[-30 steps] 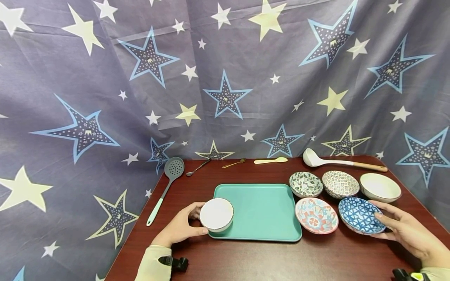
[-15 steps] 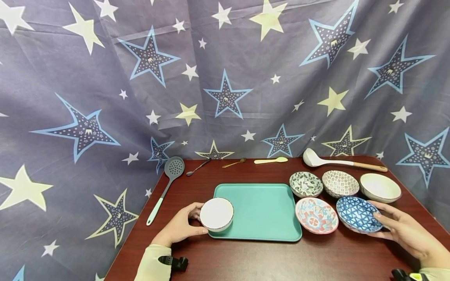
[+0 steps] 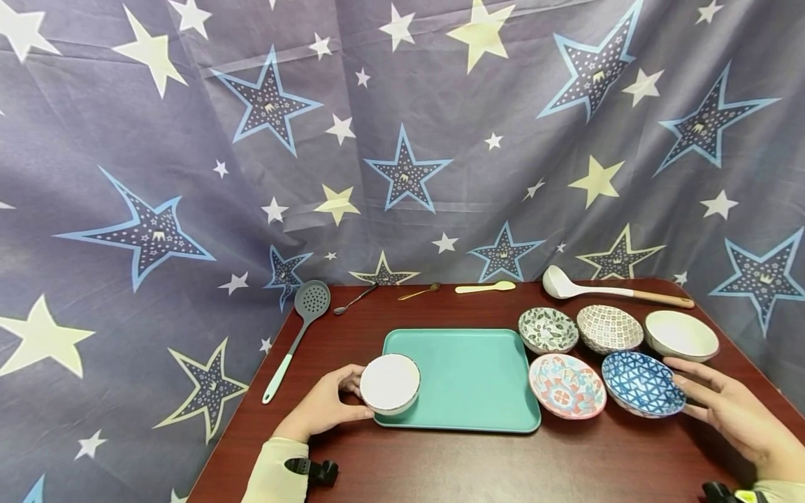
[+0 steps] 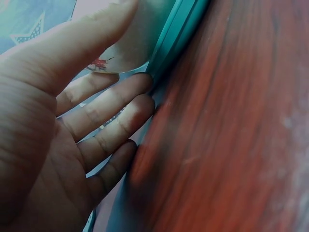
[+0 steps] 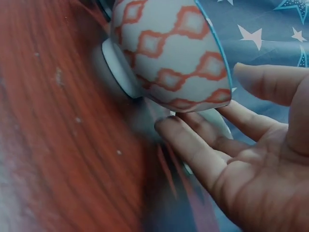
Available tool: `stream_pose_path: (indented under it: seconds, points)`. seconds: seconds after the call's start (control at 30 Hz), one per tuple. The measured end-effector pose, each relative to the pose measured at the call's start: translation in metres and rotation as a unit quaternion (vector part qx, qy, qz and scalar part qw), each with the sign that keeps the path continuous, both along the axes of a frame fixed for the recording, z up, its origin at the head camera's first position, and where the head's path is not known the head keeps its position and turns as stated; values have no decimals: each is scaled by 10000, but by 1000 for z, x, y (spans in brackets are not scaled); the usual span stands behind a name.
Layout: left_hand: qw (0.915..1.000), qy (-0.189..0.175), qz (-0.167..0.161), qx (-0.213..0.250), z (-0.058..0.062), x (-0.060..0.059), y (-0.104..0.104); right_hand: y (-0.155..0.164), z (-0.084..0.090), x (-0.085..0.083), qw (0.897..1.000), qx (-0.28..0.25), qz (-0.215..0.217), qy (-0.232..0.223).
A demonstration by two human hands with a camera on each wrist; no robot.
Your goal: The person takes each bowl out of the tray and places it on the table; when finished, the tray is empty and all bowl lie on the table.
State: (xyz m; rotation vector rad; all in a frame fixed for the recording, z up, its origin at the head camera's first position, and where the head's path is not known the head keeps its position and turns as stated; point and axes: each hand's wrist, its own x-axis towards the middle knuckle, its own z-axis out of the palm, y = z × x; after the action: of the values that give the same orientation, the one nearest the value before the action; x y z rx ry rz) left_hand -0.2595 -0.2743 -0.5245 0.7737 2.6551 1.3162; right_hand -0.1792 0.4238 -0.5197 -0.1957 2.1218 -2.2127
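A white bowl [image 3: 390,383] sits over the front left corner of the green tray [image 3: 465,377]. My left hand [image 3: 333,402] is at its left side, thumb in front; in the left wrist view the fingers [image 4: 108,108] lie loosely extended by the tray edge, not wrapped round the bowl. To the right of the tray, a blue-patterned bowl [image 3: 644,384] stands on the table, its outside showing red diamonds in the right wrist view. Right beside it is my right hand [image 3: 729,405], thumb raised off the rim and fingers [image 5: 193,150] spread by its lower side.
A pink-and-blue bowl [image 3: 567,386], a leaf-patterned bowl [image 3: 548,330], a checked bowl [image 3: 608,329] and a cream bowl [image 3: 680,335] stand close together at the right. Behind them lies a ladle [image 3: 604,288]. A skimmer [image 3: 305,325] lies left; small spoons [image 3: 484,287] line the back edge.
My right hand has slid the blue-patterned bowl slightly left, toward the pink-and-blue bowl, then loosened from it. My left hand and the white bowl stay almost in place.
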Motion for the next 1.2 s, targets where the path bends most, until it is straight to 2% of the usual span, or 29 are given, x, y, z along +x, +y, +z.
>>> stream_pose_path:
  seconds: [0.17,0.37,0.47,0.57,0.6,0.63,0.83,0.97,1.2]
  points:
    - [9999,-29,50,-91,-3,0,1,0,10,0,9994,201,-207,216]
    - [9995,7,111,-296,-6,-1,2,-9,32,-1,9985,-41,-115,528]
    - [9994,63,125,-308,-7,-2,2,-20,45,-4,9902,1029,-406,848]
    - [9995,62,126,-285,-6,-1,3,-29,57,-9,9617,2386,-846,1053]
    - [9995,68,123,-287,-6,-1,4,-33,60,-11,9511,2700,-962,1155]
    - [9995,75,124,-292,-6,-1,4,-35,63,-13,9479,2762,-1002,1232]
    - [9993,79,192,-295,-6,0,7,-55,77,-25,9535,2328,-740,1767]
    - [9992,106,204,-329,-6,0,9,-74,87,-31,9563,2302,-456,1741]
    - [9990,138,177,-391,-7,0,8,-122,99,-43,9631,2088,309,1667]
